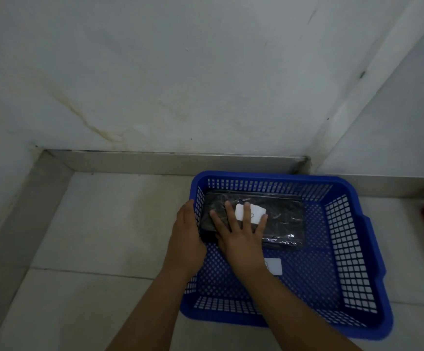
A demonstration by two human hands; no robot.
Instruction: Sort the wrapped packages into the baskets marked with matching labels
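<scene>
Right hand (241,234) lies flat, fingers spread, on a black wrapped package (279,219), partly covering its white label (256,212). Left hand (188,239) cups the package's left end over the wall of a blue basket (357,249) at lower right of frame. Package lies inside the basket's far left corner; another white label (274,266) sits on the basket floor.

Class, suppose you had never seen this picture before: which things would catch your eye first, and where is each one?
First the blue basket on the pale floor, near the corner of the wall. Inside it, at the far left, lies a dark package in clear wrap with a white label. The right hand lies flat on the package, and the left hand is at its left end, by the basket's left wall.
</scene>
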